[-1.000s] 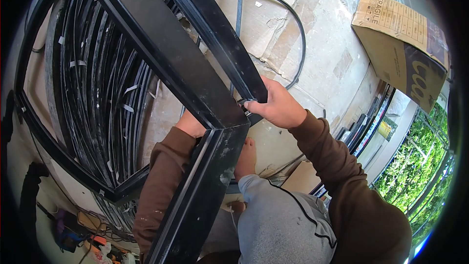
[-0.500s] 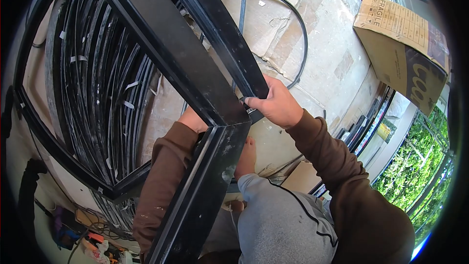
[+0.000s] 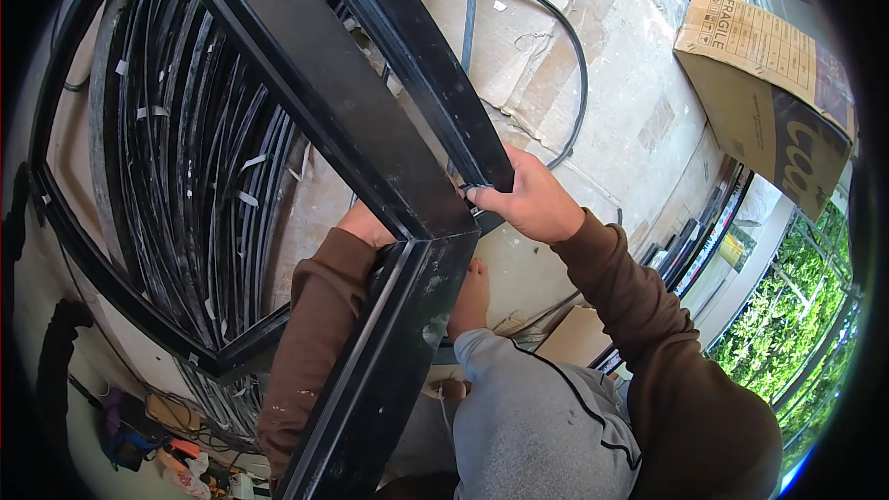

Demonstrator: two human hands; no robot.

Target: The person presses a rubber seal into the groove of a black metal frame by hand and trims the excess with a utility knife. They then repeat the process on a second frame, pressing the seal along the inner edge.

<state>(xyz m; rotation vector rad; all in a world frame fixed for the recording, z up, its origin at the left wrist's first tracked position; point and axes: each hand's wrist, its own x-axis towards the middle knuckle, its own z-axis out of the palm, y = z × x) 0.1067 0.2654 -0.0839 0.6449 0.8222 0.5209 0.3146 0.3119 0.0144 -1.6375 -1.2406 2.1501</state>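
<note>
A black metal frame [image 3: 389, 352] stands close before me, with two of its lengths meeting at a mitred corner. Beside that corner, my right hand [image 3: 535, 202] is closed around the lower end of a second black profile [image 3: 431, 60], thumb pressed at its tip near the joint. My left hand [image 3: 364, 225] reaches behind the frame just left of the corner; its fingers are hidden by the metal, so its grip does not show.
Many long black strips [image 3: 199, 176] lie bundled at left, inside another black frame outline [image 3: 102, 278]. Cardboard [image 3: 611, 83] covers the floor, with a curved black strip [image 3: 582, 65] on it. A cardboard box [image 3: 741, 83] stands at upper right. Tools [image 3: 190, 463] lie at lower left.
The view has shifted very slightly. Both hands and the black profile keep nearly the same places at the corner.
</note>
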